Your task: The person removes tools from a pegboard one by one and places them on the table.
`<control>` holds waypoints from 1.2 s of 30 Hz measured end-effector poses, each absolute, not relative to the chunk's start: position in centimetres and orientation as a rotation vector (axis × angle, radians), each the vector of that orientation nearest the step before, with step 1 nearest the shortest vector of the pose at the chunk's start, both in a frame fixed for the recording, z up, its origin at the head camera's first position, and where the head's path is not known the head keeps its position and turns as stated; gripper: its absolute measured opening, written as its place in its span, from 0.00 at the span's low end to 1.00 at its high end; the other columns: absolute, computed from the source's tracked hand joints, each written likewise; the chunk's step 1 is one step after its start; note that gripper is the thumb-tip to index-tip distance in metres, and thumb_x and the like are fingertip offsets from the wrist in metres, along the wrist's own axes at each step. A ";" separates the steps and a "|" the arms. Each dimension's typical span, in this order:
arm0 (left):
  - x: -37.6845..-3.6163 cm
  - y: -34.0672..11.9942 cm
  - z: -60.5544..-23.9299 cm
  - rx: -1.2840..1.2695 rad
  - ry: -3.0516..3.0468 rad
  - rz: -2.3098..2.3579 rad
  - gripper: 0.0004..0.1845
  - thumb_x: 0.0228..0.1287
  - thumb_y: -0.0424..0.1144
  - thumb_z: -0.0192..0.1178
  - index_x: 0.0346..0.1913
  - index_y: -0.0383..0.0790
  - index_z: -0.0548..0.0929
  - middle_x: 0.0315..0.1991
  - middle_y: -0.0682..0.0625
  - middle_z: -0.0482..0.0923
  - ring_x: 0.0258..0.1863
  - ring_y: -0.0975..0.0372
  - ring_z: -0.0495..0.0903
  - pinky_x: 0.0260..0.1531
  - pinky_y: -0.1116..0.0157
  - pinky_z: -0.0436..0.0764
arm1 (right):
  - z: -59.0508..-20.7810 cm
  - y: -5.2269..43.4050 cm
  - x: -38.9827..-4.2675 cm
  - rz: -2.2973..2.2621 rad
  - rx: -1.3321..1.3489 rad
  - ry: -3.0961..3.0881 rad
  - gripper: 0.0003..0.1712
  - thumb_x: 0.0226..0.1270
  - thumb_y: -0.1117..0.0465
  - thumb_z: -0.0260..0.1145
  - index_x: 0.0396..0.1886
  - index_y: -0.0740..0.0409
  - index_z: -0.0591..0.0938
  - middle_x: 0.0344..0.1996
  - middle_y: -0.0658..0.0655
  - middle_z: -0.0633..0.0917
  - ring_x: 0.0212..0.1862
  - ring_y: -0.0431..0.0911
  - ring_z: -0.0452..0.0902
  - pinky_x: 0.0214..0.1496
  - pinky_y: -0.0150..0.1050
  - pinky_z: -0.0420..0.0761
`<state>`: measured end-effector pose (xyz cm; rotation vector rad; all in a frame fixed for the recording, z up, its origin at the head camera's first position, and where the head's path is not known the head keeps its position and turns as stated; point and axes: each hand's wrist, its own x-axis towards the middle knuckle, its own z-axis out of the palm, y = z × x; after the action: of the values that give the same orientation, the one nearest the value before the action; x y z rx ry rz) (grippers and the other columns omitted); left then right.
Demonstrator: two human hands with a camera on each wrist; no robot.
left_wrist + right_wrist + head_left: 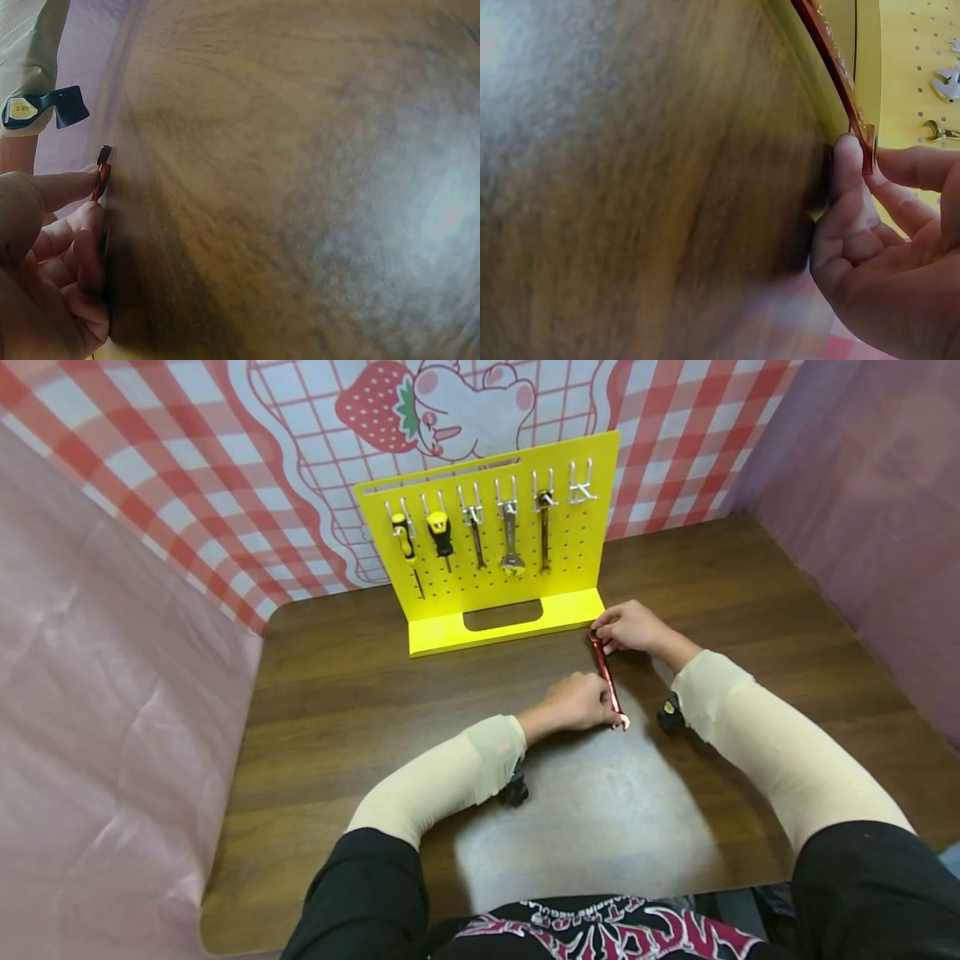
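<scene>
Head view shows us a slim, glossy red metal wrench (pixel 605 673) over a brown wood-grain table (pixel 337 693). Taking that wrench as our clock's centre, we find the bare right hand (pixel 633 627) at 1 o'clock, pinching the far end between thumb and fingers, and the bare left hand (pixel 576 700) at 8 o'clock, pinching near the forked end; we judge this two-ended hold keeps it steady. Whether it touches the tabletop, we cannot tell. Between 10 and 11 o'clock stands a yellow perforated pegboard (pixel 577 552), where two yellow-and-black screwdrivers (pixel 440 531) and three grey metal wrenches (pixel 510 532) hang from hooks, probably spaced for easy reach.
</scene>
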<state>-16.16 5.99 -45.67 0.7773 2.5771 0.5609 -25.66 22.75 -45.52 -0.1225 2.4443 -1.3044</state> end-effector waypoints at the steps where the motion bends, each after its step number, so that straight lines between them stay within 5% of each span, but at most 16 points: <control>1: -16.2 6.0 -45.7 0.773 2.578 0.562 0.18 0.50 0.62 0.68 0.19 0.54 0.80 0.17 0.62 0.76 0.20 0.67 0.74 0.18 0.67 0.73 | -45.5 22.6 -25.6 -1.304 -0.119 2.436 0.14 0.65 0.66 0.59 0.47 0.71 0.79 0.25 0.55 0.83 0.22 0.43 0.80 0.23 0.35 0.77; 15: -16.4 6.0 -45.9 0.760 2.585 0.540 0.19 0.50 0.63 0.67 0.19 0.53 0.79 0.17 0.61 0.76 0.20 0.67 0.74 0.18 0.67 0.72 | -46.2 22.4 -25.1 -1.133 -0.115 2.625 0.15 0.64 0.63 0.59 0.47 0.66 0.82 0.31 0.60 0.82 0.25 0.46 0.78 0.24 0.36 0.75; 26: -16.4 5.8 -45.8 0.804 2.569 0.550 0.20 0.50 0.64 0.67 0.19 0.53 0.80 0.17 0.61 0.76 0.20 0.67 0.74 0.18 0.67 0.72 | -46.7 22.3 -24.8 -1.056 -0.141 2.755 0.13 0.63 0.60 0.61 0.43 0.62 0.85 0.24 0.56 0.84 0.24 0.47 0.79 0.25 0.36 0.73; 36: -17.5 5.2 -46.6 0.864 2.505 0.760 0.18 0.63 0.53 0.61 0.20 0.49 0.78 0.16 0.59 0.71 0.17 0.68 0.69 0.17 0.71 0.66 | -45.5 22.3 -25.2 -1.151 -0.122 2.832 0.12 0.64 0.61 0.61 0.41 0.63 0.85 0.28 0.61 0.85 0.26 0.48 0.79 0.23 0.36 0.72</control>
<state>-17.55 5.18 -46.55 0.8638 2.5054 0.7597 -25.18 22.31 -45.50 -0.1221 2.8316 -1.1512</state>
